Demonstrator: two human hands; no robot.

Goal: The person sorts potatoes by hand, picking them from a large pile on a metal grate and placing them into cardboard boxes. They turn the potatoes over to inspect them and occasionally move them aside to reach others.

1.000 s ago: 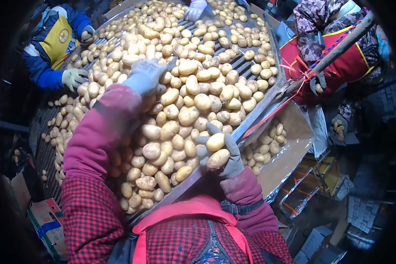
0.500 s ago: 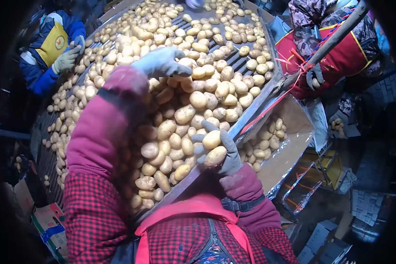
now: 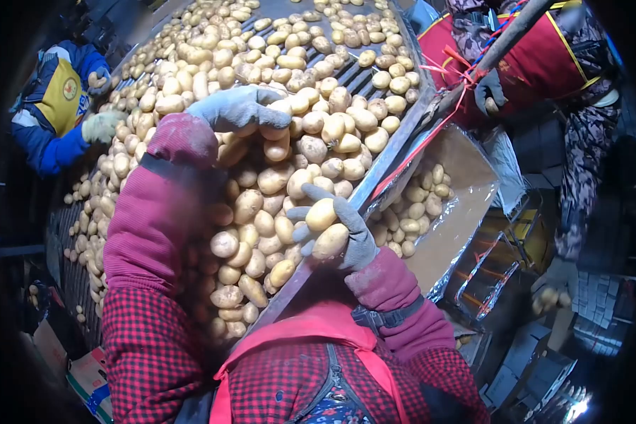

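My left hand [image 3: 237,111], in a pale grey-blue work glove, reaches over the potato heap with its fingers curled down. A potato [image 3: 276,148] sits under its fingertips; the palm side is hidden. Palm up near the metal edge, my right hand [image 3: 359,239], in a grey glove, holds two potatoes: a rounder yellow one [image 3: 321,215] and a longer one [image 3: 330,242] beside it. Between and below my hands lie many loose potatoes [image 3: 264,224], heaped up to the metal rim [image 3: 287,297].
Beyond the rim at right stands a foil-edged cardboard box [image 3: 454,230] holding potatoes. A pole [image 3: 505,62] tied with cords slants across the upper right. One co-worker [image 3: 56,106] stands at left, another [image 3: 509,56] at upper right. Dark slats [image 3: 360,76] show between potatoes.
The view has shifted slightly. My left hand has drawn back a little over the heap; my right still holds the two potatoes. The left co-worker's gloved hands have separated, one now touching potatoes.
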